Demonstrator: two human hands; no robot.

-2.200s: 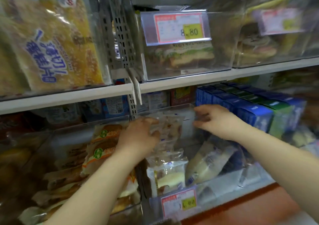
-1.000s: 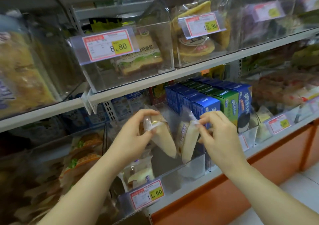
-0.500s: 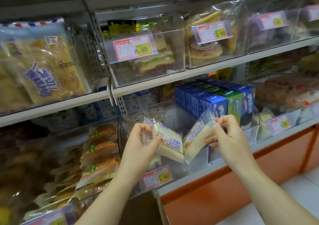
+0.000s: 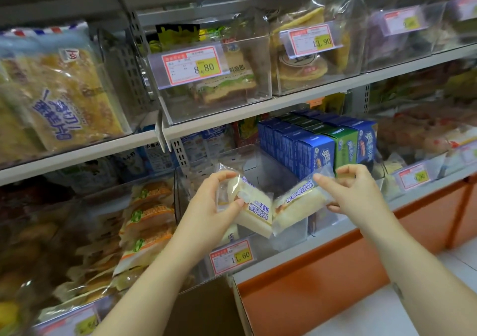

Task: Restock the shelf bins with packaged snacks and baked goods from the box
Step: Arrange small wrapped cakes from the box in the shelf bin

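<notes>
My left hand [image 4: 211, 204] grips a clear-wrapped white steamed cake [image 4: 254, 213] with blue lettering. My right hand [image 4: 353, 193] pinches a second wrapped cake [image 4: 296, 205] of the same kind by its end. Both cakes hang side by side, their lower ends nearly touching, in front of and just above a clear plastic bin [image 4: 290, 235] on the lower shelf. That bin carries a 1.60 price tag [image 4: 231, 255], and another cake shows low inside it. A brown cardboard box flap [image 4: 206, 307] shows at the bottom centre.
Blue and green cookie boxes [image 4: 325, 144] stand right of the bin. Orange-labelled buns [image 4: 147, 222] fill the bin to its left. The upper shelf [image 4: 296, 101] holds clear bins with 8.80 and 13.90 tags and bagged bread at left. An orange base panel [image 4: 335, 271] runs below.
Both hands drew the two cakes up and out of the bin toward me. The cakes have tilted so their labels face me, and the view has shifted back.
</notes>
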